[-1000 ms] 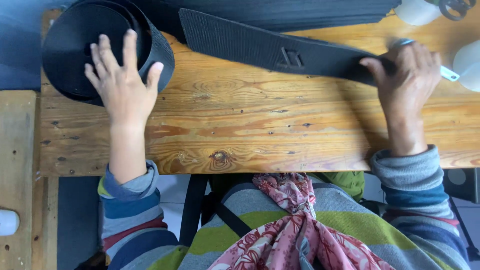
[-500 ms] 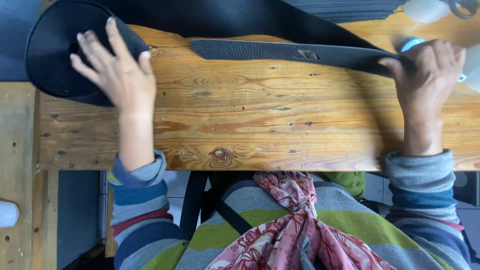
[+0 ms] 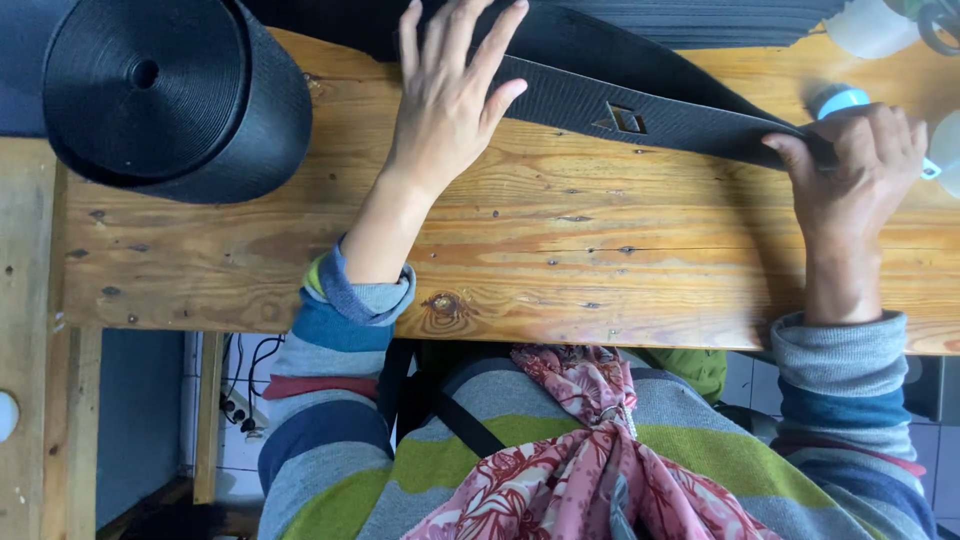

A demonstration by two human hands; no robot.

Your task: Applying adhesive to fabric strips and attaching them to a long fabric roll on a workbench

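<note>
**Black strap stretched across a wooden workbench**

A worn plank table point(image 3: 560, 260) of knotty, orange-toned wood fills the middle of the view, seen from above by the person seated at it. A wide black strap point(image 3: 660, 118) of woven webbing lies across its far side, running from the upper middle down to the right, with a small triangular mark partway along it.

The left hand point(image 3: 450, 100) is spread open, fingers long and apart, palm down over the near end of the strap, where it touches the strap's edge and the wood beside it. The right hand point(image 3: 860, 170) is well apart from it, at the right end of the strap: fingers curled, thumb pressed on top, clamping the webbing down against the table.

A big roll of the same black webbing point(image 3: 165, 95) sits at the table's far left corner, partly overhanging the edge, apart from both hands. Just behind the right hand stands a small light-blue round object point(image 3: 838, 100), and pale cups or containers point(image 3: 875, 25) sit at the far right corner. Near the bottom, striped sleeves in grey, blue, green and red show, with a red patterned scarf point(image 3: 600, 460) hanging over the person's chest.
</note>
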